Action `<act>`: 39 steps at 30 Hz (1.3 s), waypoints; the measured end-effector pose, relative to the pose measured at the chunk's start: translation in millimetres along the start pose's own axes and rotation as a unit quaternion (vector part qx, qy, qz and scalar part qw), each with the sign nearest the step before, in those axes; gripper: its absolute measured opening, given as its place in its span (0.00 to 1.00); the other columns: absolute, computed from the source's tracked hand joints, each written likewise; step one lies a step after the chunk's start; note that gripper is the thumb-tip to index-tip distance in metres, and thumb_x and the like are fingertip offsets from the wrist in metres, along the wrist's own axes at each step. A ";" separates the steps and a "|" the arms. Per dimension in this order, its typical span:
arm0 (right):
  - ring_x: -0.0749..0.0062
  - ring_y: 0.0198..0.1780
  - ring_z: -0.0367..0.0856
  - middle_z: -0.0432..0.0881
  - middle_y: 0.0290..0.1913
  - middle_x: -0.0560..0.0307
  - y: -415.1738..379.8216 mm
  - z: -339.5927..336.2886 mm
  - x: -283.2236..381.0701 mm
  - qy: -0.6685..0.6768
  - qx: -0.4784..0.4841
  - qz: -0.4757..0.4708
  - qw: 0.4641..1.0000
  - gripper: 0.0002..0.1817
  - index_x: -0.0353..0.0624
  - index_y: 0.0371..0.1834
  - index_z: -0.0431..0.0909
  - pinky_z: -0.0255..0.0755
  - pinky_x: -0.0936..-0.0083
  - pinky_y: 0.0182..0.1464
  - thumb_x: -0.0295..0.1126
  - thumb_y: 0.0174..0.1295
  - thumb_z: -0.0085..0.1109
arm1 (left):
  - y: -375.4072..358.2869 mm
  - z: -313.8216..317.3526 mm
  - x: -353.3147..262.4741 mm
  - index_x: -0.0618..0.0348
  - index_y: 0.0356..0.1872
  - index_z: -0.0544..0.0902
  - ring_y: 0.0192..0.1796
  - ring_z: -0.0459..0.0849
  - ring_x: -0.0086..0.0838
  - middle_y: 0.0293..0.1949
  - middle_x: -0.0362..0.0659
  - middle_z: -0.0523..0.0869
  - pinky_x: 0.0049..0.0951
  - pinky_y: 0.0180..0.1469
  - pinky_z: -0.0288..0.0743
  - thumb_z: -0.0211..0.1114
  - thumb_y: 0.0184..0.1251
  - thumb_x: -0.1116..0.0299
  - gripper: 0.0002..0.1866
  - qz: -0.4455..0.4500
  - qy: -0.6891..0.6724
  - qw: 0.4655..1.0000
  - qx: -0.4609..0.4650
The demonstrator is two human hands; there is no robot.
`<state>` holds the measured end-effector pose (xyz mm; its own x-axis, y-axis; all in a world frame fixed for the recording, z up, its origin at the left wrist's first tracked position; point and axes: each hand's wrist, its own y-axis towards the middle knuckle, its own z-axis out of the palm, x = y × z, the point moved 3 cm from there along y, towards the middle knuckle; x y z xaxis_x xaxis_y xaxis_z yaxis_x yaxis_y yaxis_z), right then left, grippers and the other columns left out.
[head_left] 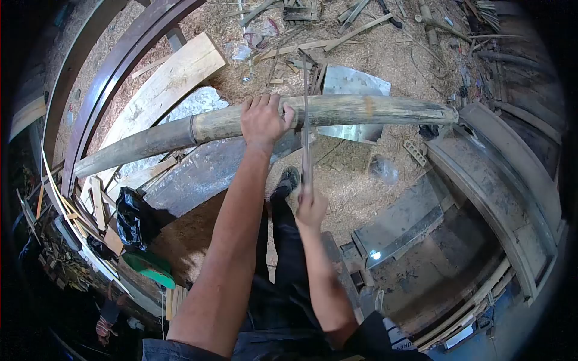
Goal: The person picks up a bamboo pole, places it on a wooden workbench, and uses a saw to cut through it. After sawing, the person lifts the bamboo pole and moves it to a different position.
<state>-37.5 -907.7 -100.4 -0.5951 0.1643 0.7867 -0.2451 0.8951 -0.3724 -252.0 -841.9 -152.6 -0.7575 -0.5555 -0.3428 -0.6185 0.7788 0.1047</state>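
Fingers (263,103) of the left hand (265,125) curl over a bamboo pole (346,109) beside a saw (306,123) clenched in the right hand (311,210), whose blade could cut them if the pole rolls.

Pole (403,110) at 12 to 1 o'clock showing weathered, rough, matt surface. Curved plank (171,81), 11 o'clock: pale bare wood, matt. Bag (133,219), 8 o'clock: glossy black plastic, crinkling.
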 end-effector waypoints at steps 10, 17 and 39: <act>0.75 0.18 0.68 0.66 0.15 0.60 6.0 6.6 -18.8 0.006 0.021 0.028 0.999 0.30 0.38 0.17 0.69 0.58 0.67 0.23 0.48 0.77 0.49 | -0.9 0.6 0.0 0.55 0.39 0.88 0.43 0.87 0.41 0.36 0.48 0.88 0.40 0.53 0.75 0.61 0.63 0.57 0.15 -0.002 0.007 1.000 0.001; 0.58 0.19 0.77 0.73 0.16 0.44 -129.0 -28.3 -86.7 0.089 0.004 0.037 0.995 0.28 0.33 0.21 0.76 0.67 0.65 0.25 0.47 0.73 0.52 | 1.9 0.5 -0.2 0.55 0.41 0.89 0.42 0.87 0.41 0.37 0.47 0.89 0.40 0.54 0.76 0.61 0.63 0.57 0.16 0.015 0.028 0.999 -0.010; 0.58 0.19 0.73 0.71 0.19 0.53 -44.2 -26.9 -33.6 0.030 0.062 -0.102 0.992 0.15 0.39 0.24 0.75 0.68 0.67 0.25 0.35 0.62 0.69 | -2.0 2.0 0.8 0.55 0.42 0.88 0.47 0.88 0.41 0.40 0.47 0.90 0.41 0.57 0.75 0.59 0.66 0.55 0.17 -0.015 0.016 0.999 0.040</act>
<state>14.0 -941.6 -97.2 -0.4779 0.0130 0.8783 -0.4505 0.8548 -0.2577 -250.9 -843.3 -154.9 -0.7455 -0.5874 -0.3149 -0.6239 0.7813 0.0197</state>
